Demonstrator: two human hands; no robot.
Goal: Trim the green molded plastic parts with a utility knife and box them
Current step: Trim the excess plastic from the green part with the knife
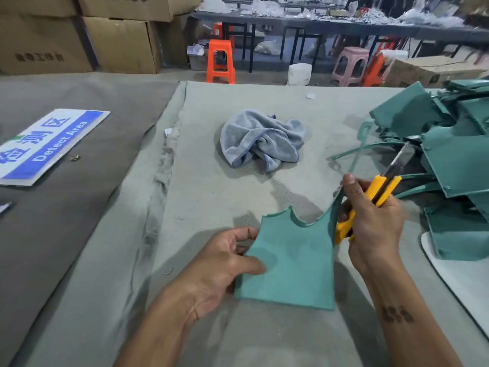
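While the left hand [219, 263] pinches the near-left edge of the green part [291, 260] between thumb and fingers, the right hand [370, 221] curls round the yellow utility knife [381, 192] at the part's right edge, blade pointing up and away. Beyond the part lies a crumpled grey towel [260, 140]. Right of the part, a heap of green parts [449, 144] is piled. Far left of it lies a blue sign [50, 144].

The pile of green parts [449, 144] runs off the right edge; knife blade [403, 154] blurred.
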